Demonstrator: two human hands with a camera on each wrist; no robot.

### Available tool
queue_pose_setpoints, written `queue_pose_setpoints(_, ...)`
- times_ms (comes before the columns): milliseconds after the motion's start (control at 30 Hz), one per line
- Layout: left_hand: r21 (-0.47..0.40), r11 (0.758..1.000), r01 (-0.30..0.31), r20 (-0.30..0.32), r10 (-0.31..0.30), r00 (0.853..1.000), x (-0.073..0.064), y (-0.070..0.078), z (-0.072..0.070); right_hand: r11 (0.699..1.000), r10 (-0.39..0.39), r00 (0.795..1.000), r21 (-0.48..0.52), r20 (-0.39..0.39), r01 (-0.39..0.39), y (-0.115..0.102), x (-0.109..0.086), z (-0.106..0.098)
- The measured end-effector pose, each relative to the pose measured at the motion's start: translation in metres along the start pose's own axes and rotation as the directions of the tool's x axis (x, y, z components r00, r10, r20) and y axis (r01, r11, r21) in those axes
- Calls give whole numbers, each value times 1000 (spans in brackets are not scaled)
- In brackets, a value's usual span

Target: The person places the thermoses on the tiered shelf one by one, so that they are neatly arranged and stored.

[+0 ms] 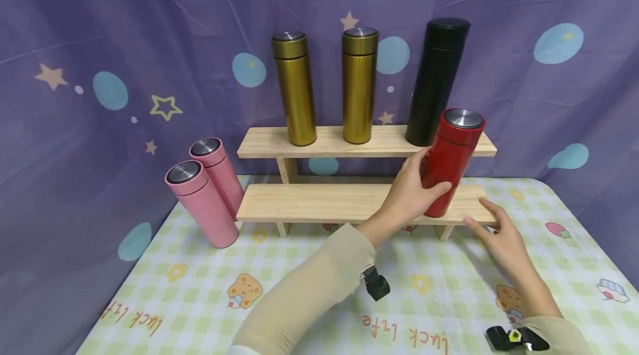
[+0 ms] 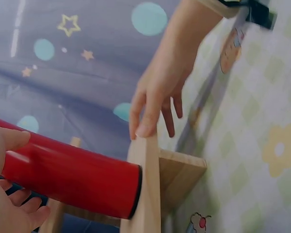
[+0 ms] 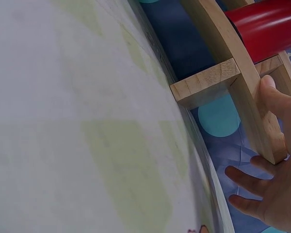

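Note:
A red thermos bottle with a silver-topped lid stands near the right end of the lower wooden shelf. My left hand grips it around the middle, thumb on the near side. In the left wrist view, the base of the red bottle is right at the board. My right hand holds the right end of that board between thumb and forefinger. The right wrist view has the thumb against the board's edge, the other fingers spread beside its end.
On the upper shelf stand two gold bottles and a taller black bottle, right behind the red one. Two pink bottles are on the checked tablecloth left of the rack. A purple curtain hangs behind.

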State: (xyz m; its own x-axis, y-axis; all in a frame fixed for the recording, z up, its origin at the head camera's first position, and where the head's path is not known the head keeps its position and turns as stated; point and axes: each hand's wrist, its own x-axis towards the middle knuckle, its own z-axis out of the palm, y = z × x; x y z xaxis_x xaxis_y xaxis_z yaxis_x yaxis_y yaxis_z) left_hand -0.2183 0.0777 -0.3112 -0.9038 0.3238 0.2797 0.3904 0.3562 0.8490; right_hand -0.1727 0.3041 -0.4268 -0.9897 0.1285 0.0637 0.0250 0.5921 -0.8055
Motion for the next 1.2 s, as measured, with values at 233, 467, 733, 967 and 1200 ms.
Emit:
queue_pose_setpoints(233,-90,994,-59,2,59,998,-20,6,-19,1000,-4,1000,11,3,4,0,2,0)
queue_pose_setpoints(467,-135,984,-113,-3,114,994,-45,-2,-44,1000,0,1000,6,13,0,0,0,2)
queue_pose_setpoints(733,-150,967,-208,-37,205,978,-73,-16,-70,1000,-15,1000,10,7,15,1,1,1)
queue_pose_setpoints(967,-147,968,-203,-64,196,979,-88,-27,-87,1000,-8,1000,9,6,8,1,1,0)
queue_pose_setpoints(1200,-151,978,-147,-115,130,985,-108,-45,-105,1000,-9,1000,12,-2,9,2,0,0)
